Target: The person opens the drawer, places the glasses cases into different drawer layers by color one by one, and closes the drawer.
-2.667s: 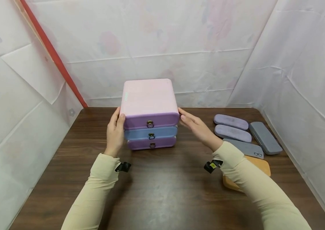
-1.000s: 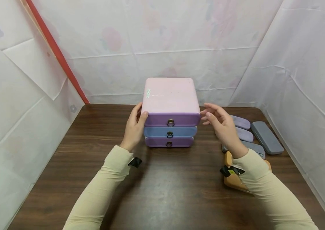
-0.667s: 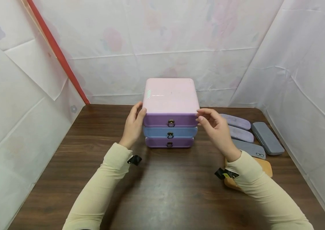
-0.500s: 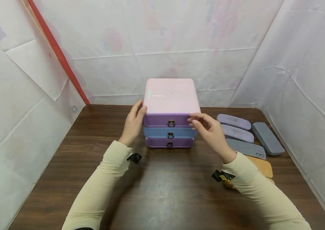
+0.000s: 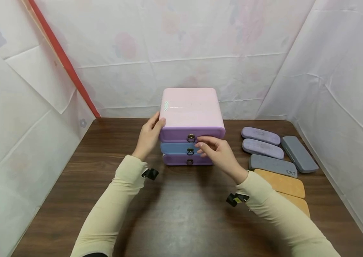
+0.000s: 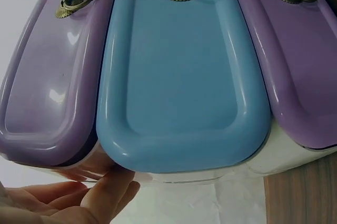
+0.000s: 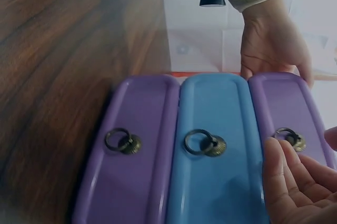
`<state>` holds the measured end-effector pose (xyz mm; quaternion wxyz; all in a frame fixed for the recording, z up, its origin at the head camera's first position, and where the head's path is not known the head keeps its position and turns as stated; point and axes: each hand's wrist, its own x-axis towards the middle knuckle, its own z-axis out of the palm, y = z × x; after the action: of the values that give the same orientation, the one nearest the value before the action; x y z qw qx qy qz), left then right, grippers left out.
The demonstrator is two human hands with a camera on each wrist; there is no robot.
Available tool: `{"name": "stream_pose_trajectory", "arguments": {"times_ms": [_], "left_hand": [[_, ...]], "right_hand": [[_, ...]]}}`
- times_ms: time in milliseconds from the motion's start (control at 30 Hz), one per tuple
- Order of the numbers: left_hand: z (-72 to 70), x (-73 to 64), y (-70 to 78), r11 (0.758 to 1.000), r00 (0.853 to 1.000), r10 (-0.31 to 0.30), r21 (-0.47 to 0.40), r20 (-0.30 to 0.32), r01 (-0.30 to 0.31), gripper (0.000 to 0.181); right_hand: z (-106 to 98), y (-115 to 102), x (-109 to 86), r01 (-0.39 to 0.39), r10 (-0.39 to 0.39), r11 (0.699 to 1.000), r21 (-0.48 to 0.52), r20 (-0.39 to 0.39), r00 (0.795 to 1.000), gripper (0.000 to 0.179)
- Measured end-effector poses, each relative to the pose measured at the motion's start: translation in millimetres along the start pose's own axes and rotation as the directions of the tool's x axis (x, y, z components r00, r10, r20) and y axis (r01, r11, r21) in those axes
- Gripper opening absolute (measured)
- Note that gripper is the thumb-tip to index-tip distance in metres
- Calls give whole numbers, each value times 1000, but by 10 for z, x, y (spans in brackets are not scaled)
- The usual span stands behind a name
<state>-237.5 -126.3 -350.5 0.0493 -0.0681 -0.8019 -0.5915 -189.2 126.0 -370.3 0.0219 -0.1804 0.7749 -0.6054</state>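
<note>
A small pink-topped drawer box [image 5: 192,107] stands at the back of the table, with a purple top drawer [image 5: 176,135], a blue middle drawer [image 5: 175,148] and a purple bottom drawer [image 5: 175,160], all closed. Each front carries a brass ring pull [image 7: 199,142]. My left hand [image 5: 147,138] rests against the box's left side near the top drawer, its fingers [image 6: 110,192] extended along the side in the left wrist view. My right hand [image 5: 220,155] is in front of the drawers, its bent fingertips just beside the top drawer's ring pull [image 7: 287,133], holding nothing.
Several glasses cases lie at the right: two purple ones [image 5: 260,136], a grey one with a glasses print [image 5: 271,165], a slanted grey one [image 5: 299,154] and two yellow ones [image 5: 281,182]. White sheeting [image 5: 187,43] hangs behind and at both sides of the brown table [image 5: 181,214].
Between the oldest frame and one second ago the box moved right in view. My right hand then came from the box's right side leftward and down to the top ring pull; my left hand stayed.
</note>
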Motion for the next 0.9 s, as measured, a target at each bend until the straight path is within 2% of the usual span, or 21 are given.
{"name": "stream_pose_trajectory", "arguments": {"times_ms": [167, 533, 900], "left_hand": [[4, -23, -14, 1000, 1000, -8, -21, -2, 8, 69], [23, -15, -18, 999, 1000, 14, -47, -16, -15, 64], [18, 17, -30, 996, 999, -20, -84, -26, 18, 60]], "right_hand": [[82, 34, 25, -9, 9, 999, 36, -4, 1000, 32], [207, 69, 110, -41, 46, 994, 98, -39, 998, 30], [313, 85, 202, -62, 69, 981, 184, -35, 997, 32]]}}
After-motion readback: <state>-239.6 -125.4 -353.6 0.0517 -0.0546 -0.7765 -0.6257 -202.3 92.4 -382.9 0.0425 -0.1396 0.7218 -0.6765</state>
